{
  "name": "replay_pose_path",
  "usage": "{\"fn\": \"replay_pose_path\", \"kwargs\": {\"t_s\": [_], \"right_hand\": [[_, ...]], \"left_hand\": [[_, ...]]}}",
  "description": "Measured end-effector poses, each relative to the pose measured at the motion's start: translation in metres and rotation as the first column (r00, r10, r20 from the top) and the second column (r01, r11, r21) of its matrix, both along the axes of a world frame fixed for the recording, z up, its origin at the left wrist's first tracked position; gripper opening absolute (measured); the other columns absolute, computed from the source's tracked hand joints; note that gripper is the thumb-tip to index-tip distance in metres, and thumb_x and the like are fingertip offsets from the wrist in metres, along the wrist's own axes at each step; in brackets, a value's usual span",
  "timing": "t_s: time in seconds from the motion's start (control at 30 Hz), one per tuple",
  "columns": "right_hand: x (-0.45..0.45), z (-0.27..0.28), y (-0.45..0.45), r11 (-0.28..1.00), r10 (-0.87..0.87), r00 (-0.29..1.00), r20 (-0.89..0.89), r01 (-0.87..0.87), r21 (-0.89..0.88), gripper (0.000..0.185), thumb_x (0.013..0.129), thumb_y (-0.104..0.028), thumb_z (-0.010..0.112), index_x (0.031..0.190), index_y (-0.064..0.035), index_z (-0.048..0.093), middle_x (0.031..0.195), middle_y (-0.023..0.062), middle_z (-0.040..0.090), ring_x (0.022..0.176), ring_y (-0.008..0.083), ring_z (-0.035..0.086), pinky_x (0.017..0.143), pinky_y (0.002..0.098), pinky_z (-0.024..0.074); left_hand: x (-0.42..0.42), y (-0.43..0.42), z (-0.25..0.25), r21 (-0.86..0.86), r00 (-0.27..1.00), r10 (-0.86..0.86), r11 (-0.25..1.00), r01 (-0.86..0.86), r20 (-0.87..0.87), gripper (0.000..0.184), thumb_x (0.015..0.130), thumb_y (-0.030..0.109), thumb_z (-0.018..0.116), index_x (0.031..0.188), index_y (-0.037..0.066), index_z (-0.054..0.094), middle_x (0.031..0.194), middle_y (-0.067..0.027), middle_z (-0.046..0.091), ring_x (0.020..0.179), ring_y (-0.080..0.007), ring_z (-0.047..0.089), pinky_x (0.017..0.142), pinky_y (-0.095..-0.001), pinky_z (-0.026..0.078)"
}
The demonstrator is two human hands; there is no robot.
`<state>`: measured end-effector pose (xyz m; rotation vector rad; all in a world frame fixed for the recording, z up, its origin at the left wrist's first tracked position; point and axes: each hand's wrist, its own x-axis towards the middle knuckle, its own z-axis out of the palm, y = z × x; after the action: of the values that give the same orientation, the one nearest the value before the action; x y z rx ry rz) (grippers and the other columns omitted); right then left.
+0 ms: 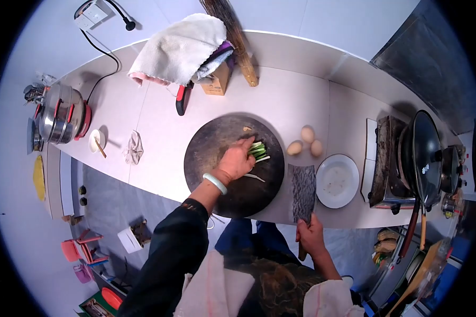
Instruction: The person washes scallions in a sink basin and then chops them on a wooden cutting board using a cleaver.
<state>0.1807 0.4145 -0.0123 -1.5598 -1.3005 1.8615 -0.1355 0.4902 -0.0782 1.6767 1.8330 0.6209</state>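
Observation:
On the dark round chopping board (pixel 211 142), my left hand (pixel 237 160) is closed on a small bunch of green onions (pixel 258 151), whose cut pieces stick out to the right of the fingers. A thin white stalk (pixel 255 177) lies just below that hand. My right hand (pixel 311 235) grips the handle of a cleaver (pixel 302 193); its broad, dark, textured blade lies right of the board, pointing away from me. Several brown eggs (pixel 307 133) sit beyond the blade, and a white plate (pixel 338 181) is to its right.
A stove (pixel 388 158) with a lidded wok (pixel 427 153) stands at the right. A cloth-covered box (pixel 215 84), a red-handled tool (pixel 182 99) and a bundle of sticks (pixel 243 53) are at the back. Left are a steamer pot (pixel 63 113), a small cup (pixel 97 139) and a rag (pixel 134 148).

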Motion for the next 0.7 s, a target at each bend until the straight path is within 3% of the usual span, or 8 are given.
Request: {"fn": "replay_pose_path", "kwargs": {"t_s": [0.1, 0.13, 0.23, 0.37, 0.47, 0.57, 0.7], "right_hand": [[0.002, -0.007, -0.001, 0.999, 0.034, 0.999, 0.027, -0.035, 0.024, 0.006, 0.090, -0.006, 0.050, 0.087, -0.0034, 0.045, 0.058, 0.0027, 0.051, 0.046, 0.0100, 0.050, 0.043, 0.0255, 0.0426], [0.005, -0.017, -0.002, 0.997, 0.062, 0.996, 0.062, -0.065, 0.043, 0.006, 0.090, -0.007, 0.050, 0.087, -0.0034, 0.045, 0.058, 0.0026, 0.051, 0.046, 0.0099, 0.050, 0.043, 0.0255, 0.0426], [0.001, -0.034, 0.001, 0.979, 0.127, 0.975, 0.185, -0.153, 0.135, 0.008, 0.090, -0.008, 0.051, 0.088, -0.0026, 0.046, 0.059, 0.0040, 0.052, 0.047, 0.0114, 0.052, 0.044, 0.0279, 0.0433], [-0.021, -0.026, 0.020, 0.903, 0.165, 0.919, 0.357, -0.286, 0.320, 0.013, 0.089, -0.011, 0.053, 0.094, 0.0001, 0.049, 0.060, 0.0093, 0.053, 0.050, 0.0163, 0.054, 0.049, 0.0332, 0.0443], [-0.044, -0.014, 0.038, 0.909, 0.222, 0.888, 0.404, -0.338, 0.244, 0.028, 0.087, -0.015, 0.054, 0.112, -0.0024, 0.052, 0.080, 0.0215, 0.061, 0.075, 0.0393, 0.060, 0.065, 0.0454, 0.0462], [-0.057, -0.031, 0.045, 0.755, 0.227, 0.832, 0.507, -0.479, 0.448, 0.035, 0.085, -0.015, 0.055, 0.118, -0.0025, 0.052, 0.088, 0.0214, 0.062, 0.079, 0.0387, 0.061, 0.069, 0.0460, 0.0475], [-0.078, -0.035, 0.042, 0.696, 0.319, 0.810, 0.492, -0.552, 0.458, 0.036, 0.084, -0.015, 0.056, 0.117, -0.0016, 0.052, 0.096, 0.0217, 0.062, 0.084, 0.0385, 0.061, 0.073, 0.0456, 0.0485]], "left_hand": [[0.012, -0.015, 0.033, -0.127, 0.971, -0.167, 0.981, 0.146, -0.170, 0.079, 0.075, 0.028, 0.067, 0.138, -0.001, 0.030, 0.132, -0.0236, 0.045, 0.122, -0.0374, 0.043, 0.105, -0.0440, 0.033], [0.015, -0.021, 0.023, -0.074, 0.948, -0.203, 0.979, 0.190, -0.246, 0.092, 0.071, 0.033, 0.072, 0.141, -0.002, 0.022, 0.138, -0.0219, 0.039, 0.128, -0.0362, 0.037, 0.108, -0.0454, 0.027], [0.021, -0.030, 0.004, 0.007, 0.928, -0.196, 0.978, 0.209, -0.316, 0.089, 0.070, 0.029, 0.074, 0.139, -0.002, 0.027, 0.139, -0.0218, 0.037, 0.129, -0.0342, 0.037, 0.108, -0.0418, 0.028], [0.023, -0.035, -0.015, 0.119, 0.955, -0.122, 0.980, 0.159, -0.270, 0.077, 0.072, 0.022, 0.071, 0.135, -0.003, 0.034, 0.135, -0.0217, 0.041, 0.125, -0.0347, 0.040, 0.106, -0.0411, 0.031], [0.025, -0.038, -0.018, 0.175, 0.951, -0.066, 0.977, 0.123, -0.302, 0.068, 0.074, 0.019, 0.068, 0.132, -0.003, 0.040, 0.130, -0.0212, 0.045, 0.119, -0.0348, 0.044, 0.103, -0.0409, 0.034], [0.026, -0.042, -0.026, 0.233, 0.937, -0.009, 0.968, 0.096, -0.349, 0.065, 0.075, 0.019, 0.067, 0.130, -0.003, 0.042, 0.125, -0.0204, 0.048, 0.113, -0.0345, 0.048, 0.099, -0.0412, 0.037], [0.022, -0.052, -0.022, 0.231, 0.926, 0.084, 0.973, 0.004, -0.369, 0.062, 0.077, 0.020, 0.065, 0.131, -0.002, 0.042, 0.123, -0.0173, 0.050, 0.109, -0.0336, 0.049, 0.095, -0.0415, 0.039]]}}
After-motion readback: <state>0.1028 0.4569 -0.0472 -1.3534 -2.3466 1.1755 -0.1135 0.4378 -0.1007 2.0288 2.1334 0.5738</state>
